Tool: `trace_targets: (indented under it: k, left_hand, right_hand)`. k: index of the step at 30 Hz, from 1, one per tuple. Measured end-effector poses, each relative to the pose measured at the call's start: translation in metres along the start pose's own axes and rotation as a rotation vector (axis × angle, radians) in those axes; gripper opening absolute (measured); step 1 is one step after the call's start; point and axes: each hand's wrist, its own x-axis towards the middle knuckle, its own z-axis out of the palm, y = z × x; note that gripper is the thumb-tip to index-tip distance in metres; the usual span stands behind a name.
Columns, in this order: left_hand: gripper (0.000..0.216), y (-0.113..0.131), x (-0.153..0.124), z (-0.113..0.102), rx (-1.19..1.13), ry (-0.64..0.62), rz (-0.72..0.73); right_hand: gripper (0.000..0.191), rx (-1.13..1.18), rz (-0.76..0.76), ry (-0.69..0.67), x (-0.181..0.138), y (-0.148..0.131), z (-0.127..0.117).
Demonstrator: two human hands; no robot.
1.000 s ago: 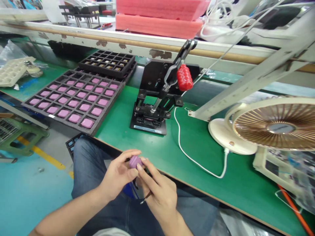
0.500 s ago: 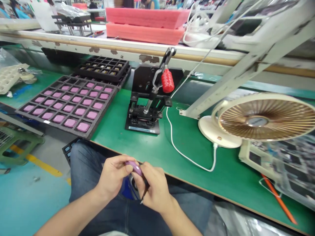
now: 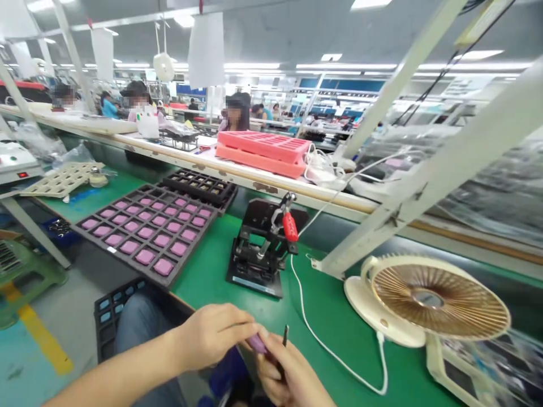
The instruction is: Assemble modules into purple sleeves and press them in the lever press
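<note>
A long factory hall runs away under strip lights, with other people point(image 3: 235, 113) seated at far benches. A shelf rail point(image 3: 237, 172) crosses the view, carrying stacked pink foam trays point(image 3: 263, 150) and white cables. Below it stretches the green bench point(image 3: 331, 333), which holds a dark foam tray point(image 3: 199, 234) of pink pads in rows, a black tray point(image 3: 199, 185) of small parts behind it, and a black hand press point(image 3: 254, 254) with a red handle grip point(image 3: 290, 226). To the right stands a cream desk fan point(image 3: 428, 298) with a white cable point(image 3: 322, 345) trailing across the bench. At the bench's near edge, over the person's denim-clad leg point(image 3: 139, 328), the two hands work together. The left hand point(image 3: 212, 336) pinches a small mauve pad point(image 3: 257, 342) in its fingertips, the pad lying just off the bench edge between both hands. The right hand point(image 3: 292, 379) is curled closed beside it, a thin dark tool point(image 3: 285, 336) standing up from its fingers.
</note>
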Motion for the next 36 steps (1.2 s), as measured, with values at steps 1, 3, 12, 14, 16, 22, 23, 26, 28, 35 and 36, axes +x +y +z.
trace_targets:
  k: [1, 3, 12, 14, 16, 22, 23, 26, 28, 35, 36]
  left_hand:
    - [0.049, -0.004, 0.003, -0.001, 0.021, 0.041, -0.004]
    - [0.038, -0.013, 0.011, 0.0, 0.032, 0.132, -0.068]
    - [0.012, -0.066, 0.046, 0.052, 0.119, -0.025, -0.342]
    - [0.014, -0.073, 0.045, 0.056, 0.135, -0.043, -0.36]
    - [0.014, -0.075, 0.043, 0.055, 0.125, -0.053, -0.367]
    - [0.016, -0.047, 0.019, 0.028, -0.026, 0.086, -0.438]
    - [0.02, -0.043, 0.01, 0.021, -0.044, 0.133, -0.469]
    - [0.021, -0.032, -0.017, 0.004, -0.075, 0.241, -0.564]
    - [0.018, -0.024, -0.03, -0.003, -0.098, 0.3, -0.638]
    - [0.028, -0.02, -0.017, -0.01, 0.048, 0.364, -0.529]
    - [0.026, -0.024, -0.009, -0.009, 0.101, 0.345, -0.482]
  right_hand:
    - [0.064, -0.19, -0.119, 0.061, 0.003, -0.013, -0.005]
    - [0.058, -0.59, -0.499, 0.293, 0.01, -0.048, -0.017]
    - [0.029, -1.485, -1.41, 0.63, 0.068, -0.164, -0.042]
    - [0.024, -1.449, -1.493, 0.699, 0.076, -0.178, -0.041]
    - [0.028, -1.362, -1.485, 0.897, 0.075, -0.2, -0.038]
    - [0.043, -1.222, -1.274, 1.027, 0.045, -0.188, -0.029]
    - [0.044, -1.269, -1.239, 0.933, 0.044, -0.163, -0.029]
    - [0.036, -1.569, -0.959, 0.591, 0.057, -0.081, -0.038]
    - [0.03, -1.632, -0.864, 0.513, 0.075, -0.047, -0.048]
    - [0.041, -1.626, -0.785, 0.316, 0.139, -0.058, -0.074]
    - [0.04, -1.614, -0.781, 0.306, 0.141, -0.058, -0.077]
